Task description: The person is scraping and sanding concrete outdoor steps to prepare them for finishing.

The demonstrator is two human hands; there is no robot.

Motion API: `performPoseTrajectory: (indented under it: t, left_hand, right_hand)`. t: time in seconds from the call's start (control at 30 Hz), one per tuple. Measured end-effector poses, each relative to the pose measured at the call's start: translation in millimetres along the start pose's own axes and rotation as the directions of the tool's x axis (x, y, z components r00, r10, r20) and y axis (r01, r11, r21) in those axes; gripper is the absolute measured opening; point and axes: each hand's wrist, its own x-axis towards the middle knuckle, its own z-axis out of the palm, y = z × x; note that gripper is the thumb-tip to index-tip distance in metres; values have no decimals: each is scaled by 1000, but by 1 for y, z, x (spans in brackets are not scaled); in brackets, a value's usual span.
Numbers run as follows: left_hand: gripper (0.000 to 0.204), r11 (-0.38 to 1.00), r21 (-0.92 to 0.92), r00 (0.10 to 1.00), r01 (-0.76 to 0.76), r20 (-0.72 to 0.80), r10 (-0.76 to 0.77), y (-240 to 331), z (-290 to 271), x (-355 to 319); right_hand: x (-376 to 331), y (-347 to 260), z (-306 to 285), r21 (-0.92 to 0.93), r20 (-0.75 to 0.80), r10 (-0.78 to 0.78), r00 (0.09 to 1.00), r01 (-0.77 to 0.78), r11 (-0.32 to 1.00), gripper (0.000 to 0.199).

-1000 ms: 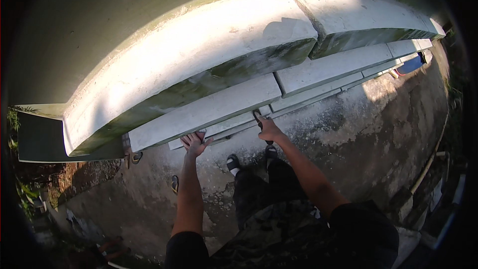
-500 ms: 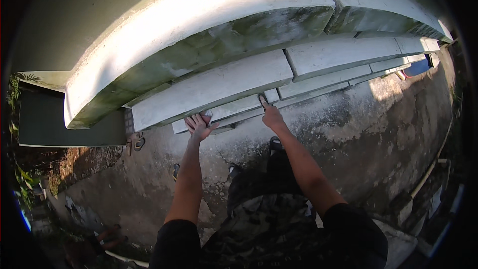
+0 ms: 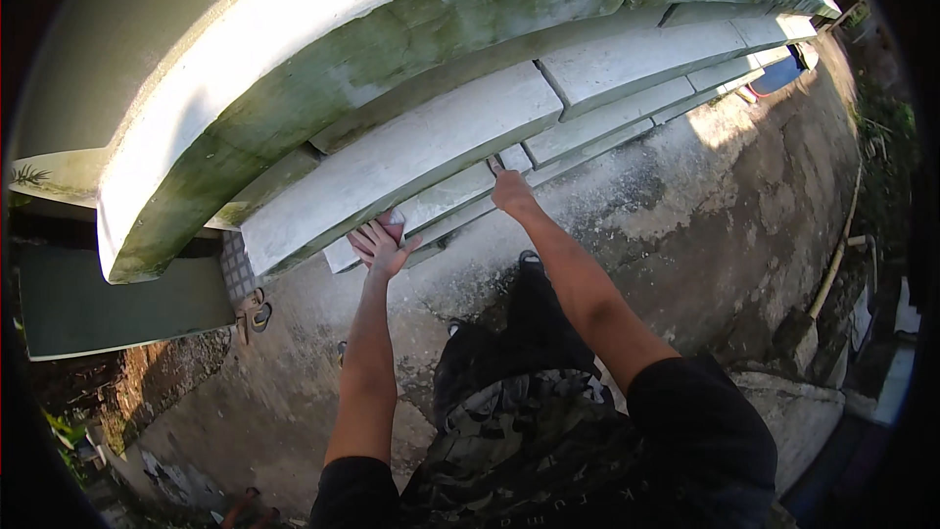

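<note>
Several long pale concrete ledges stand in stepped tiers before me, with greenish stains on their front faces. My left hand (image 3: 382, 247) lies on the narrow lower ledge (image 3: 446, 194), its fingers stretched and spread. A small pinkish piece (image 3: 394, 224) shows beside its fingers; I cannot tell its kind. Farther right along that ledge is my right hand (image 3: 511, 192), its fingers mostly folded and one reaching forward. A small dark thing or gap (image 3: 493, 166) shows at its fingertip; what the fingers hold, if anything, is not clear.
Above rises a thick curved ledge (image 3: 392, 44), sunlit on top. Worn concrete floor (image 3: 627, 225) stretches below. Sandals (image 3: 257, 313) lie at the left near a dark green slab (image 3: 117, 299). A blue object (image 3: 778, 76) sits at the far right end, and a pipe (image 3: 837, 269) runs along the right edge.
My view has tilted, so the ledges appear higher at the right. Both hands stay on the lower ledge; the right hand appears slightly farther up and left in the picture.
</note>
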Motion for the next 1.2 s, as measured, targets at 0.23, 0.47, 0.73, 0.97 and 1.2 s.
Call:
performPoseTrajectory:
  t: [0.23, 0.47, 0.73, 0.97, 1.2]
  left_hand:
    - [133, 996, -8, 995, 86, -45, -86, -52, -7, -20]
    - [127, 997, -28, 997, 73, 15, -73, -42, -12, -22]
    - [132, 998, -13, 994, 67, 88, -65, -36, -13, -18]
    - [130, 996, 14, 991, 87, 106, -88, -50, -13, -20]
    - [123, 996, 49, 997, 72, 23, -73, -47, 1, -16]
  right_hand:
    - [-40, -34, 11, -34, -15, -103, 995, 102, 994, 61]
    - [-39, -49, 2, 58, 4, -18, 1000, 17, 998, 62]
    - [-25, -37, 1, -44, 10, 12, 1000, -12, 999, 65]
    - [-53, -49, 9, -85, 1, -31, 1000, 30, 996, 67]
    - [-35, -55, 3, 47, 70, 61, 996, -64, 997, 68]
